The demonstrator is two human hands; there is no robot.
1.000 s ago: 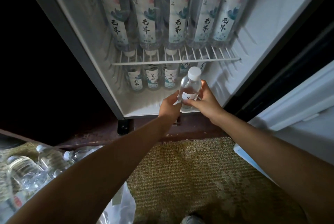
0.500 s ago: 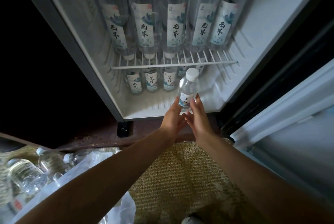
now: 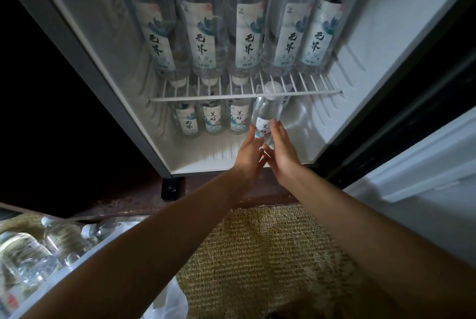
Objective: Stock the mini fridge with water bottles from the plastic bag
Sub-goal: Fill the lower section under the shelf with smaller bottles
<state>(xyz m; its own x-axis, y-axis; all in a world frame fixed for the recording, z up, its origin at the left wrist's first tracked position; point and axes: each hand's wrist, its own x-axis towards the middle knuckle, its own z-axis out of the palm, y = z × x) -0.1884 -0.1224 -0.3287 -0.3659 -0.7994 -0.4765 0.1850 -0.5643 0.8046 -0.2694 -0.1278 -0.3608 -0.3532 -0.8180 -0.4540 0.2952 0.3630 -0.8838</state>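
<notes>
started at the near left: found the plastic bag (image 3: 167, 302) slumped on the floor with a heap of water bottles (image 3: 61, 239) lying inside, so plenty left to move by the look of it. couldn't count them, too dark and jumbled. moved on to the mini fridge (image 3: 103, 35), standing open farther in. saw five tall bottles (image 3: 246, 35) packed side by side on the wire shelf (image 3: 244, 99), filling that row pretty much edge to edge. spotted three smaller bottles (image 3: 212, 119) upright on the fridge floor under it, lined up from the left, maybe with more behind, hard to say.

then got to the bottle in hand (image 3: 265, 123), just right of those three, tilted a bit, cap tucked up under the shelf front. couldn't tell whether its base was actually resting on the fridge floor. caught the left hand (image 3: 248, 154) flat against its left side and the right hand (image 3: 282, 150) flat against its right, fingers straight along the plastic, not wrapped round, heels of the hands almost touching. read that as nudging a fourth one into the lower row.

reckoned well past halfway: top row done, bottom row with some room on the right. ended at the door (image 3: 425, 169), swung open on the right.
</notes>
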